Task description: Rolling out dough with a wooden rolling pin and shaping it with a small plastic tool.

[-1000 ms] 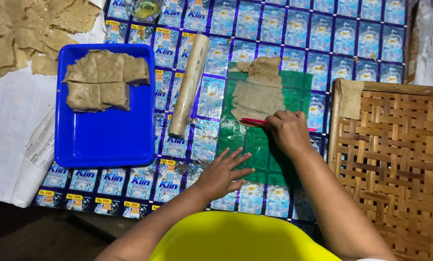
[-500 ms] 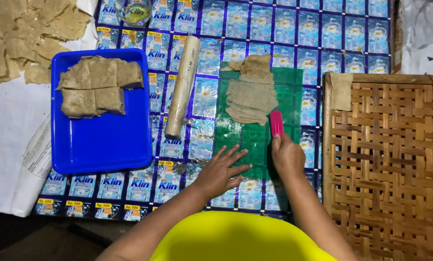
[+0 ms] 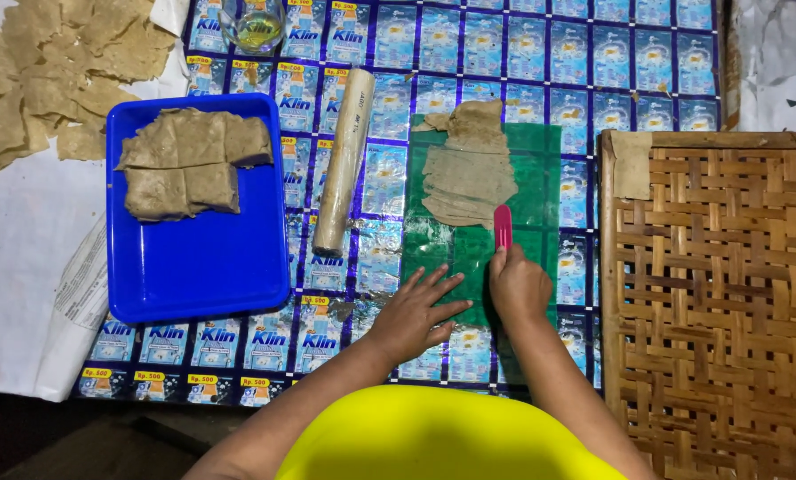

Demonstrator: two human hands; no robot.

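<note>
Two hands, right hand [image 3: 518, 286] gripping red scraper [image 3: 502, 225]

Flat sheet [image 3: 540, 191] at centre; rolled dough [image 3: 467, 169] on its far half; scraper [image 3: 503, 226] just right of the dough's near edge, in the right hand [image 3: 518, 286]. Left hand [image 3: 413, 311] flat on the sheet's near left corner. Rolling pin [image 3: 344, 160] left of the sheet. Tray [image 3: 198, 271] further left, dough slabs [image 3: 184, 163] in its far half. Woven tray [image 3: 718, 302] at right.
</note>
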